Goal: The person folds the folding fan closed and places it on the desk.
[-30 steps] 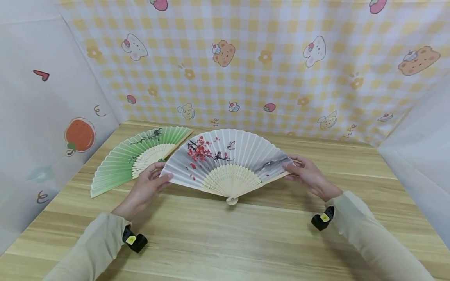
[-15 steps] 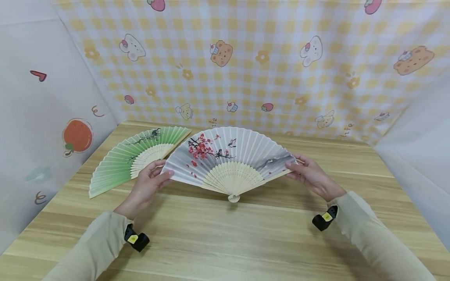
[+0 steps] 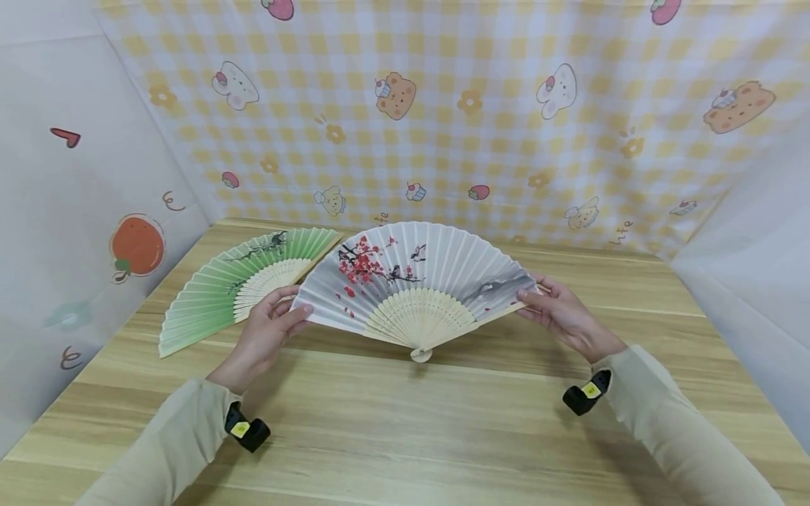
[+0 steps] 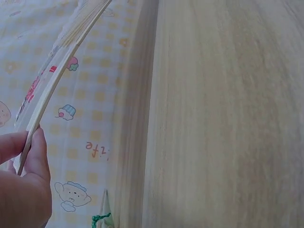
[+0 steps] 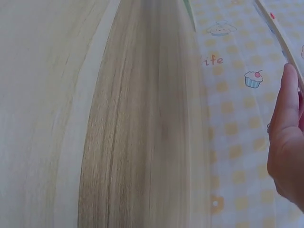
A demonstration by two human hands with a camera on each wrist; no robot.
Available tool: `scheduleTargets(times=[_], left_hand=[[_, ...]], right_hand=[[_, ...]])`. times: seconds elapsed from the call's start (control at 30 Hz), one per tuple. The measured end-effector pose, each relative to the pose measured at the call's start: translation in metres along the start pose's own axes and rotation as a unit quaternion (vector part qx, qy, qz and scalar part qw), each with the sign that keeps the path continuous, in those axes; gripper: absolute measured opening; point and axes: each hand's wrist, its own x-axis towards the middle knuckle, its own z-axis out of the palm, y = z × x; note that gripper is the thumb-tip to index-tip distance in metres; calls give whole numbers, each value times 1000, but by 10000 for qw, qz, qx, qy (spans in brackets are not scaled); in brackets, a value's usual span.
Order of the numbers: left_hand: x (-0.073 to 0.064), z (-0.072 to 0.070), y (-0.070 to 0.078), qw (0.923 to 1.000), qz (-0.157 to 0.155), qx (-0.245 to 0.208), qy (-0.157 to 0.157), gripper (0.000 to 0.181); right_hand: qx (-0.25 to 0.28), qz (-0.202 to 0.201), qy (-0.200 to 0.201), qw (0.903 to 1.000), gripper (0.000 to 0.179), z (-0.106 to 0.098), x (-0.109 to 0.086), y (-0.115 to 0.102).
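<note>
A spread folding fan (image 3: 436,260), grey-white with red blossoms, small birds and pale wooden ribs, is held up between both hands. My left hand (image 3: 261,341) pinches its left end between thumb and fingers; the left wrist view shows the edge of this fan (image 4: 52,88) in the grip of the left hand (image 4: 28,190). At the opposite end, my right hand (image 3: 566,320) pinches the outer edge, thumb on the front. Only part of the right hand (image 5: 287,142) appears in the right wrist view. The fan's pivot end points toward me, above the wooden table.
A green folding fan (image 3: 211,299) lies spread on the wooden table (image 3: 405,436), behind the left hand and partly covered by it. Yellow checked cloth (image 3: 436,140) hangs along the table's far edge. White cloth (image 3: 57,211) stands at the left side.
The grey-white fan has risen slightly, its top edge a little higher in the head view. Both hands keep their pinch on its ends. The green fan lies unchanged.
</note>
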Motion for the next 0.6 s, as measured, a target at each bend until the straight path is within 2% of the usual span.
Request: scheduleTargets(times=[0.13, 0.33, 0.47, 0.6], left_hand=[[-1, 0, 2, 10000, -51, -37, -15, 32], [-2, 0, 5, 9995, -31, -320, -41, 32], [-2, 1, 5, 9992, -18, -406, -47, 30], [-3, 2, 6, 9991, -16, -415, -29, 30]], right_hand=[[43, -129, -233, 9996, 28, -1, -1, 0], [14, -318, -595, 9977, 34, -2, -3, 0], [6, -388, -685, 9969, 35, -1, -4, 0], [232, -487, -707, 9960, 33, 1, -6, -1]])
